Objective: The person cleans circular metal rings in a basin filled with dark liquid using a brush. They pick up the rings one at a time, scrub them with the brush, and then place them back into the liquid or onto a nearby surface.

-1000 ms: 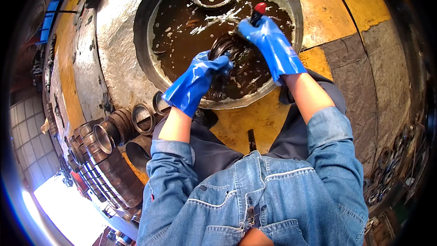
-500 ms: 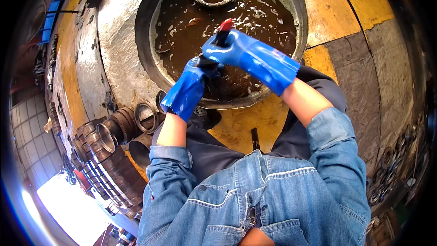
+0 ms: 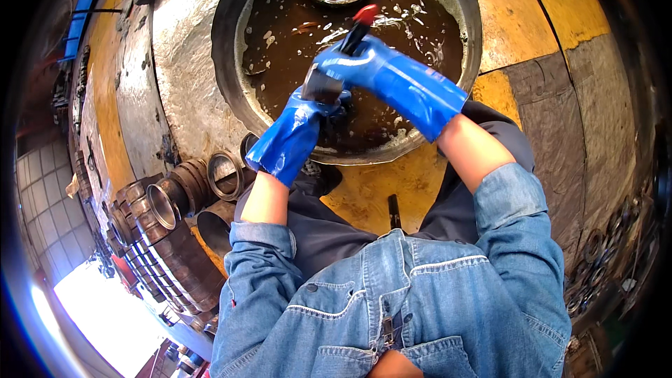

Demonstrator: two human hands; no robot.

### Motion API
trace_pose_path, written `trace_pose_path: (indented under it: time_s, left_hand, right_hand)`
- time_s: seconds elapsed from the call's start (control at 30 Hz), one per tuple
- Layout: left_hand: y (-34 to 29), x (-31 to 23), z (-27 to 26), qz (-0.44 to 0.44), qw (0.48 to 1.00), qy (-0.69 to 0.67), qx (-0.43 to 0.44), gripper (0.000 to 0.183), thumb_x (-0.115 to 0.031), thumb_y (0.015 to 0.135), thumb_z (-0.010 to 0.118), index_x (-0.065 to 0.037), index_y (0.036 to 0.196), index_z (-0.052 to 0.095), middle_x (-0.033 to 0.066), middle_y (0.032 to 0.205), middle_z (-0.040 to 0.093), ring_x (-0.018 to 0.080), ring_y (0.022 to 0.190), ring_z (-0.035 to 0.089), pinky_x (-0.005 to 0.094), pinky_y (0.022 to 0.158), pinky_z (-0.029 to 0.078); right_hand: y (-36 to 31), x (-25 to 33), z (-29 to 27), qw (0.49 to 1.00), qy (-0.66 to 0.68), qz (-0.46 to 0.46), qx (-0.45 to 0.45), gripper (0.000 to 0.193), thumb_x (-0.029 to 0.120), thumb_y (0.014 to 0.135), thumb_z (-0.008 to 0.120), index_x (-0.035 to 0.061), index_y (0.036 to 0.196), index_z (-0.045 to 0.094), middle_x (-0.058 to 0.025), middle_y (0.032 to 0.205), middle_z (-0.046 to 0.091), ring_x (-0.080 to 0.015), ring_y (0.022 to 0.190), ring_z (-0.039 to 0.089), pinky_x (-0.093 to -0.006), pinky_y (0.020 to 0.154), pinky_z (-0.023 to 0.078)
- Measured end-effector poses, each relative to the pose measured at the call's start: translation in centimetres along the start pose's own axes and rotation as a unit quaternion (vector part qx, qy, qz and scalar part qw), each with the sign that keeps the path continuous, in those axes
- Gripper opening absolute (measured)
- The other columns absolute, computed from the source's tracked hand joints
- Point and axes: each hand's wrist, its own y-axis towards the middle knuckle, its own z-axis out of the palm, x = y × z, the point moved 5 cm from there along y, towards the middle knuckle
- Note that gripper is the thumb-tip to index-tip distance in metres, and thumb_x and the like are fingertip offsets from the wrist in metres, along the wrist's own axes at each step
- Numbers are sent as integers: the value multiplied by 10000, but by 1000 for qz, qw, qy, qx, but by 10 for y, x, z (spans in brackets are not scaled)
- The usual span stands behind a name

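Both hands wear blue rubber gloves and are close together over a wide round basin (image 3: 225, 49) of brown, foamy liquid. My left hand (image 3: 297, 124) is closed around a dark cylindrical metal part (image 3: 323, 86), whose lower side is lost in shadow. Against that part, my right hand (image 3: 367, 64) grips a black-handled tool (image 3: 355, 35) with a red end pointing up and away. The tool's working end is hidden by the glove, and motion blurs the area. A dark metal ring (image 3: 339, 2) sits in the liquid at the basin's far side.
Several brown metal rings and sleeves (image 3: 164, 204) are stacked at left, near my knee. A black post (image 3: 394, 211) stands between my legs on the yellow floor (image 3: 364, 192). Dark matting (image 3: 542, 98) covers the right, with a heap of metal parts (image 3: 595, 266) beyond.
My right hand and the red-ended tool have shifted slightly right, the red end moving up and right. The metal part in my left hand now shows more of its side. The view has shifted a little.
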Motion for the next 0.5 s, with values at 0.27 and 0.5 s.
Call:
trace_pose_path:
  time_s: [0.27, 0.5]
  left_hand:
    - [-38, -33, 30, 38, 994, 72, 78, 427, -88, 900, 769, -7, 1305, 661, 57, 1048, 720, 163, 873, 681, 298, 798, 560]
    - [-59, -43, 65, -67, 996, 51, 32, 276, -150, 950, 729, 31, 1158, 727, 71, 855, 722, 159, 720, 664, 303, 704, 551]
  right_hand:
    - [7, -29, -19, 996, 75, 25, -45, 300, 310, 943, 679, 65, 779, 731, -8, 732, 677, -105, 731, 602, -297, 698, 490]
    - [-10, -49, -55, 982, -37, 66, -170, 390, 388, 895, 639, 8, 923, 723, -170, 821, 726, -282, 766, 689, -408, 755, 535]
